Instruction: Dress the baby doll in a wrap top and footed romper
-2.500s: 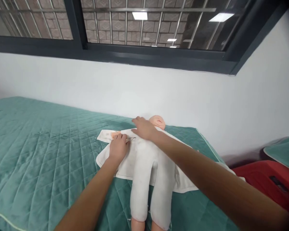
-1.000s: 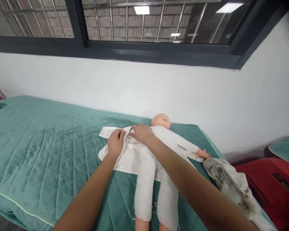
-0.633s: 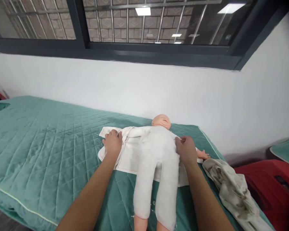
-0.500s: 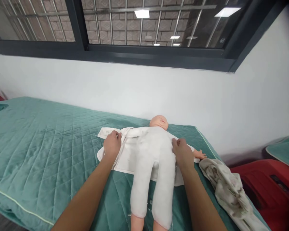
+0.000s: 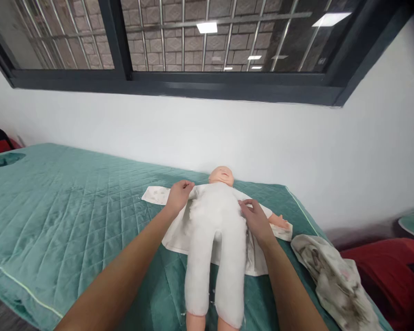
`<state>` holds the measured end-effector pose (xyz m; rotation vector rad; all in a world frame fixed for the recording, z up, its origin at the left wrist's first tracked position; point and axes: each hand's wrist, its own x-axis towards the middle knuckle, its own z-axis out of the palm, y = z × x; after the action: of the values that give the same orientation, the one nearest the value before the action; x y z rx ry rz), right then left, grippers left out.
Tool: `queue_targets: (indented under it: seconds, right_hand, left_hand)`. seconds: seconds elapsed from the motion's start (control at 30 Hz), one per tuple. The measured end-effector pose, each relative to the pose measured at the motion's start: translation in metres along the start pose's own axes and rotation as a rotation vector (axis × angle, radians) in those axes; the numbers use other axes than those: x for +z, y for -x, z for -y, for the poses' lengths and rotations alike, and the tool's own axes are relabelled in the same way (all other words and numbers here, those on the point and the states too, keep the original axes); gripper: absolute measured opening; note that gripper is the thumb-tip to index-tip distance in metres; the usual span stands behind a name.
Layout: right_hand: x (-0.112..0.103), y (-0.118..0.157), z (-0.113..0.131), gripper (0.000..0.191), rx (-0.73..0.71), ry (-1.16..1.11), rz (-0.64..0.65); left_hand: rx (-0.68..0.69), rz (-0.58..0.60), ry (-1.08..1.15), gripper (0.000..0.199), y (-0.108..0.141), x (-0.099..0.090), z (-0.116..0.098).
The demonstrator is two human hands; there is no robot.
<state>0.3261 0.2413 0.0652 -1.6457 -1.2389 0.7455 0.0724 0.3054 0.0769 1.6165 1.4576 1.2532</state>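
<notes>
A baby doll with a white padded cloth body lies face up, its bald head at the far end and its feet towards me. Under its back a small white shirt is spread, one sleeve stretched out flat to the left. My left hand is closed, pinching the shirt's front edge beside the doll's shoulder. At the other flank my right hand has its fingers bent on the shirt, against the doll's side; the fingertips are partly hidden. The doll's hand lies over the right sleeve's cuff.
A green quilted bed cover lies beneath everything, with a hole at its far left. A crumpled, stained pale cloth rests at the right edge beside a red chair-like object. Behind rise a white wall and a barred window.
My left hand has moved right and away from me, drawing the shirt's left side in towards the doll. My right hand stays at the doll's side. The view has shifted slightly.
</notes>
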Motion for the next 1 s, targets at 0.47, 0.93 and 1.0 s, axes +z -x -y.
queue_targets:
  seconds: [0.47,0.93,1.0]
  right_hand:
    - [0.044,0.008,-0.004,0.044,0.002,-0.257,0.153]
    - [0.042,0.002,-0.015,0.046,-0.046,-0.230,0.175]
    - [0.043,0.001,-0.016,0.045,-0.056,-0.214,0.154]
  left_hand:
    - [0.360,0.216,-0.466,0.024,0.013,0.021,-0.064]
    - [0.678,0.149,-0.785,0.028,0.136,-0.003,-0.073]
    - [0.622,0.034,-0.615,0.032,0.153,-0.016,-0.054]
